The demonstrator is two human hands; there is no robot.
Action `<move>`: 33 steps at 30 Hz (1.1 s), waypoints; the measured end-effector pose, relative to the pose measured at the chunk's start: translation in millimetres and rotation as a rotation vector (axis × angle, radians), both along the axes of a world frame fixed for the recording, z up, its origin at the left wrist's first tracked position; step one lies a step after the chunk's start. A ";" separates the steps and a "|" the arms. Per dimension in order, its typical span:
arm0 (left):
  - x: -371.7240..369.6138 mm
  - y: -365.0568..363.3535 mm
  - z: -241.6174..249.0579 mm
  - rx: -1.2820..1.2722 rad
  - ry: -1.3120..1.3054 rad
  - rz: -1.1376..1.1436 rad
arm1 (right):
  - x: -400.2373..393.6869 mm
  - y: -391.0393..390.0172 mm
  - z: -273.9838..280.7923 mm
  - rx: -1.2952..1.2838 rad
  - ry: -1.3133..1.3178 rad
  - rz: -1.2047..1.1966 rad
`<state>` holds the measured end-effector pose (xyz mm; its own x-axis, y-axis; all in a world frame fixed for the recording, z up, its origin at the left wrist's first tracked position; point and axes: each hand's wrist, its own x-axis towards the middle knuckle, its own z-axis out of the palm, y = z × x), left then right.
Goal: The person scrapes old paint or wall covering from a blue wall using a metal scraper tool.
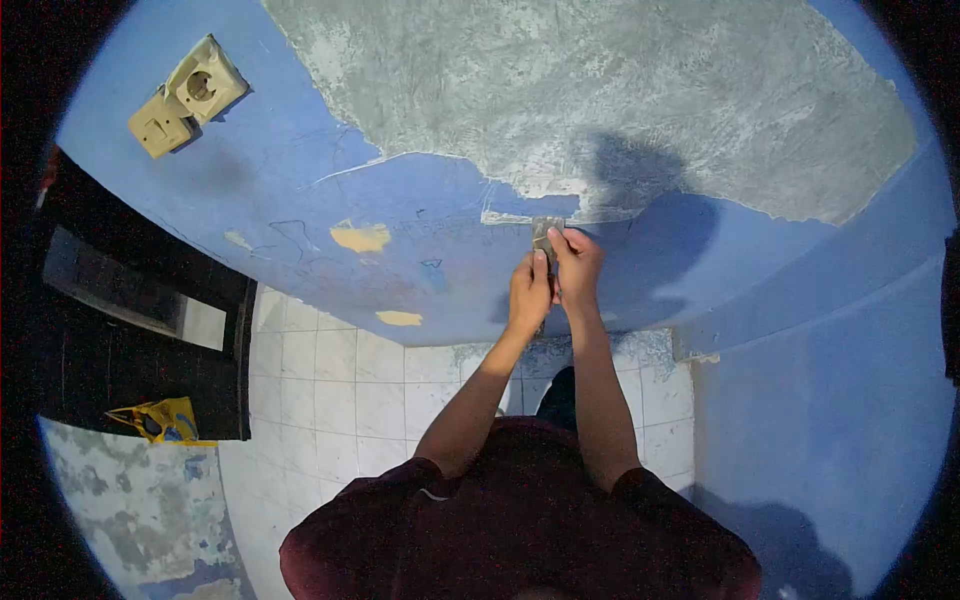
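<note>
- Two hands to see on one flat tool, by its look a scraper (548,226), with the blade end directed toward 12 o'clock.
- Left hand (528,295): closed around the lower part of the scraper, with thumb laid along its face.
- Right hand (578,262): closed also on the scraper, at about 1 o'clock from the left hand, with thumb pressed nearer to the blade.
- Blade end located at the irregular border between the blue wall (270,170) and the grey patch (450,80), just beside a pale strip (498,217) at 10 o'clock. Not possible to tell how deep under the paint.
- Around the hands: at 10 o'clock, well apart, a socket (202,86) beside a switch (160,127); at 9 o'clock, one yellowish spot (360,237); at 8 o'clock, a yellow bag (178,418), farther away; between 2 and 3 o'clock, a dark shadow (680,225) on the wall; toward 7 o'clock, the tiled floor (380,390).
- Judging from this posture, busy with scraping at the paint border, using both hands for more force.
- For any further push, probably necessary to keep the blade low and flat against the wall, to press evenly, and to avoid digging into the grey surface.
</note>
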<state>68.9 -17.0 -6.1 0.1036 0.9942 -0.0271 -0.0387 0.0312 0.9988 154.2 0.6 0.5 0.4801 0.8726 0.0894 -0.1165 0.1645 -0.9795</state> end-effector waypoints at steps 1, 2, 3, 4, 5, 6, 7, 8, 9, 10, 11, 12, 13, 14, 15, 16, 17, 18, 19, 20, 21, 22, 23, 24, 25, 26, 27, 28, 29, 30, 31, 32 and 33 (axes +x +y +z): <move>0.1 3.1 1.5 0.051 0.057 0.020 | -0.9 0.1 2.9 -0.034 0.076 -0.009; 1.1 4.1 -0.8 0.053 0.060 0.013 | -0.5 3.4 -4.6 -0.032 0.080 -0.016; 2.8 5.1 -7.6 0.120 0.134 0.054 | 0.1 9.2 -20.1 0.032 0.019 -0.028; 5.2 5.8 -12.5 0.187 0.207 0.095 | 1.1 11.8 -24.8 0.095 -0.043 -0.041; 7.6 5.7 -17.9 0.187 0.209 0.084 | 2.5 12.1 -30.3 0.094 -0.040 -0.051; 9.6 4.3 -19.5 0.220 0.203 0.113 | 0.7 9.7 -30.2 0.061 -0.001 -0.048; 11.1 4.0 -21.1 0.252 0.197 0.143 | -0.9 8.5 -30.0 0.028 0.038 -0.043; 10.7 4.4 -22.9 0.249 0.199 0.134 | -1.1 8.2 -29.5 0.024 0.041 -0.051; 9.0 3.6 -19.1 0.200 0.238 0.128 | -1.2 6.5 -23.9 0.026 0.030 -0.048; 8.3 3.3 -14.4 0.151 0.277 0.123 | -1.1 5.9 -19.2 0.029 0.018 -0.043; 8.9 2.4 -11.3 0.148 0.279 0.120 | -0.6 6.4 -18.1 0.026 0.020 -0.045; 9.5 1.3 -10.4 0.149 0.262 0.123 | 0.1 7.3 -18.0 -0.003 0.015 -0.041; 9.8 1.3 -10.3 0.151 0.248 0.127 | 0.2 8.5 -17.9 -0.031 0.011 -0.036; 10.4 2.1 -11.6 0.149 0.253 0.126 | 0.4 9.2 -18.0 -0.033 0.016 -0.036; 11.5 2.9 -13.3 0.171 0.252 0.154 | 0.8 8.6 -14.1 -0.034 -0.013 -0.025; 11.9 3.8 -15.0 0.195 0.253 0.179 | 1.3 7.9 -10.4 -0.035 -0.040 -0.016; 11.9 4.4 -17.0 0.194 0.260 0.173 | 0.6 7.0 -7.1 -0.038 -0.033 -0.021; 12.1 4.3 -15.3 0.190 0.256 0.177 | -0.6 6.3 -5.1 -0.037 -0.047 -0.032; 13.1 5.2 -13.0 0.188 0.249 0.183 | 0.0 6.8 -3.6 -0.033 -0.064 -0.042; 14.9 5.1 -10.7 0.188 0.247 0.182 | 3.1 7.6 -2.9 -0.033 -0.066 -0.044; 16.4 2.7 -5.4 0.147 0.254 0.170 | 6.3 7.9 -1.9 -0.043 -0.138 -0.036; 16.6 0.8 -3.0 0.105 0.262 0.158 | 8.3 7.7 -1.1 -0.054 -0.209 -0.027; 15.5 0.5 -3.8 0.106 0.263 0.157 | 7.4 6.4 -0.6 -0.053 -0.208 -0.028; 14.3 0.7 -3.7 0.127 0.277 0.162 | 4.0 3.8 4.5 -0.066 -0.122 -0.024; 13.4 2.2 -3.2 0.150 0.291 0.164 | 1.0 3.9 7.8 -0.078 -0.035 -0.022; 8.4 5.2 -2.4 0.155 0.293 0.157 | -3.0 7.3 5.7 -0.075 -0.031 -0.030; 7.0 7.4 -0.3 0.107 0.285 0.114 | -1.6 9.7 2.2 -0.056 -0.063 -0.046; 6.0 6.6 0.2 0.055 0.276 0.081 | -1.0 9.5 -0.8 -0.038 -0.095 -0.051; 11.1 6.7 -6.1 0.055 0.273 0.080 | 2.9 8.8 -3.2 -0.038 -0.099 -0.053; 18.5 8.4 -15.3 0.091 0.281 0.136 | 6.4 8.7 0.9 -0.042 -0.110 -0.061; 23.5 8.0 -18.5 0.122 0.293 0.203 | 6.3 9.2 2.4 -0.048 -0.119 -0.059; 26.2 8.6 -22.1 0.198 0.183 0.227 | 2.0 8.8 0.0 -0.052 -0.115 -0.039; 18.2 7.5 -20.0 0.193 0.189 0.247 | -1.0 9.4 -3.2 -0.022 -0.014 -0.035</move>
